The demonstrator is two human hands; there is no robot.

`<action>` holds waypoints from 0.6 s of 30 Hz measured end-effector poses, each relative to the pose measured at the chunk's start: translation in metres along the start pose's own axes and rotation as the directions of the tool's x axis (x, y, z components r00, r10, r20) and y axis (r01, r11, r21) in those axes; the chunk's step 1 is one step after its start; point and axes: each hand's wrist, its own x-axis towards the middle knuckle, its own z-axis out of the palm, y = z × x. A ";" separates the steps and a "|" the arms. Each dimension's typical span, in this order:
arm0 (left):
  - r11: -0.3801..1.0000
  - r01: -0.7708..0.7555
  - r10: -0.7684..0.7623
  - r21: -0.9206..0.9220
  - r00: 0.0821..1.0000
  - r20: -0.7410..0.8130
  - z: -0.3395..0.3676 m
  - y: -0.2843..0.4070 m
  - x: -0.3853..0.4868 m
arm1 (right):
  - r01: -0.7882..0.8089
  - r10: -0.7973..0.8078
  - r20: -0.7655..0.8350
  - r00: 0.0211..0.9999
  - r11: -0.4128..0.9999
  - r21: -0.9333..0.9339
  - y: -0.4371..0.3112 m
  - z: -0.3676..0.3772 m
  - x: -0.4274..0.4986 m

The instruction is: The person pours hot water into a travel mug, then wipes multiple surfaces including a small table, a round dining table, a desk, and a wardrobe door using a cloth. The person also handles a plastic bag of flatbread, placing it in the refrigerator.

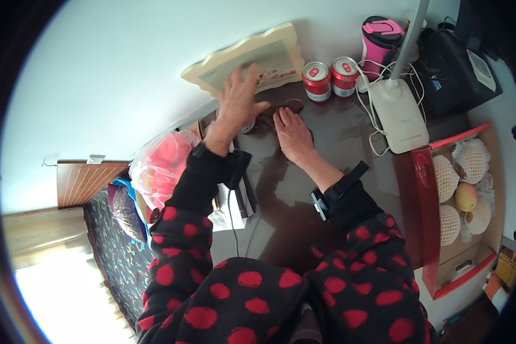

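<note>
My left hand (239,101) is raised with its fingers spread in front of a cream, wavy-edged picture frame (241,48); whether it touches the frame I cannot tell. The frame leans against the wall. A can (248,128) shows partly behind my left wrist. My right hand (296,135) presses a dark brown cloth (294,104) onto the glossy dark tabletop (339,133), fingers close together. Most of the cloth is hidden under that hand. Two red-and-silver drink cans (316,81) stand just beyond it, beside the frame.
At the right are a white power strip-like device (398,120) with cables, a pink tumbler (376,47), a black box (443,71) and a red carton (432,258) of netted fruit. On the left lie a pink plastic bag (165,159) and stacked books or papers (241,202).
</note>
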 end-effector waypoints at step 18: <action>0.963 -0.143 0.114 -0.228 0.984 -0.134 -0.002 -0.005 0.010 | 0.155 -0.154 -0.026 0.988 0.987 0.043 -0.058 0.031 0.049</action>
